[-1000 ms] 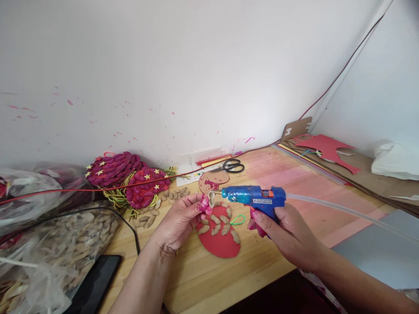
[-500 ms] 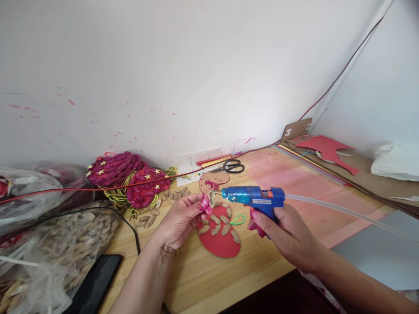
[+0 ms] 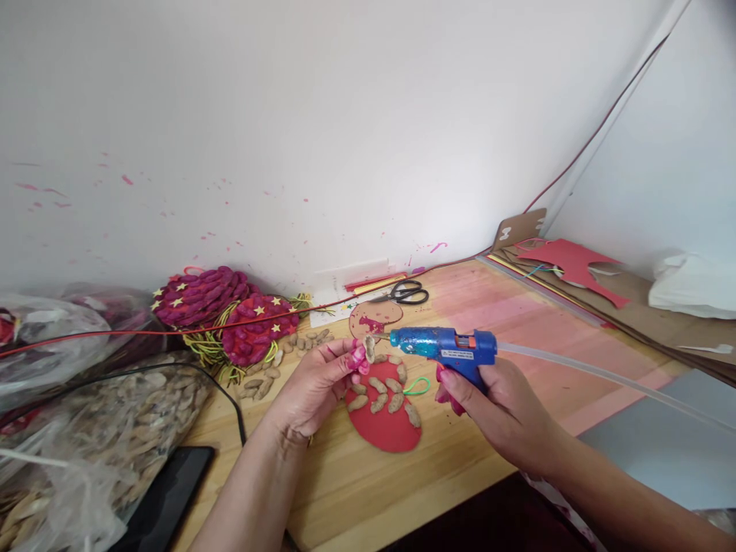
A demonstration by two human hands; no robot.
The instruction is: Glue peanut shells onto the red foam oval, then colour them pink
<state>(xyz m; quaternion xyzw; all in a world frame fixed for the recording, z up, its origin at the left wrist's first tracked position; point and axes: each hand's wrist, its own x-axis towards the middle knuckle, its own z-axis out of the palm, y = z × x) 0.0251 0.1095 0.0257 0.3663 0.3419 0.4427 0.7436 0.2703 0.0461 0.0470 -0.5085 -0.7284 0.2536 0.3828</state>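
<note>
Fingers [image 3: 357, 358] of left hand [image 3: 310, 389] pinch a peanut shell [image 3: 369, 349]; right hand [image 3: 511, 418] clasps a glue gun [image 3: 425, 343].

Smooth plastic and wood, rough husk, matt sheet.
Hot glue gun [image 3: 463, 354]: smooth blue plastic body, front sleeve glittery teal and scuffed; nozzle [image 3: 380, 336] looks like bare metal. Glue stick [image 3: 580, 370]: smooth translucent plastic. Peanut shells [image 3: 378, 404]: dry, matt, rough, ridged. Red oval [image 3: 379, 432]: flat matt card or similar. Tabletop [image 3: 345, 491]: smooth grained wood, slight sheen. Bag [image 3: 63, 491]: thin, clear, crinkled plastic. Cardboard [image 3: 520, 228]: brown, matt.
</note>
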